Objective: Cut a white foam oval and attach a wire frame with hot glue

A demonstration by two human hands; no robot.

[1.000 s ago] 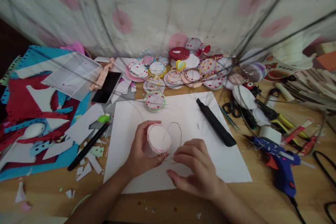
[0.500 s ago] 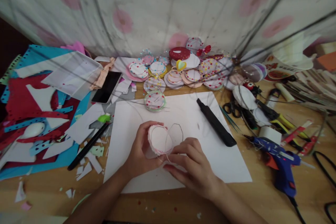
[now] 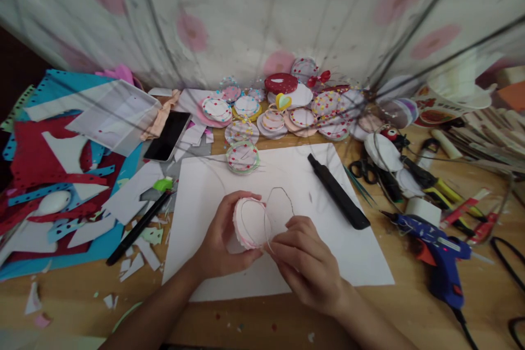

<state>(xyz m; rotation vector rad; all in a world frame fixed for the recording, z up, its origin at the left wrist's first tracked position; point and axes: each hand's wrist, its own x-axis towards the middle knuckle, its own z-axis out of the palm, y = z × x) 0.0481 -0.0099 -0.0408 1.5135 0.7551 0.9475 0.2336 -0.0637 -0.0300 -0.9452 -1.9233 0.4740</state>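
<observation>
left hand (image 3: 221, 246) around pink-edged disc (image 3: 249, 224), right hand (image 3: 305, 262) pinching half-visible thin wire (image 3: 281, 205)

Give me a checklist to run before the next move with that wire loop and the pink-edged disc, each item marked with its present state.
1. Left hand has the pink-edged disc in its grip: ok.
2. Right hand pinches the wire loop at its base: ok.
3. Wire lies against the disc face: ok.
4. Wire ends joined or twisted shut: cannot tell, the fingers hide them.
5. White sheet lies under the work: ok.
6. Blue glue gun lies on the table to the right, off the sheet: ok; whether it is hot, cannot tell.
</observation>
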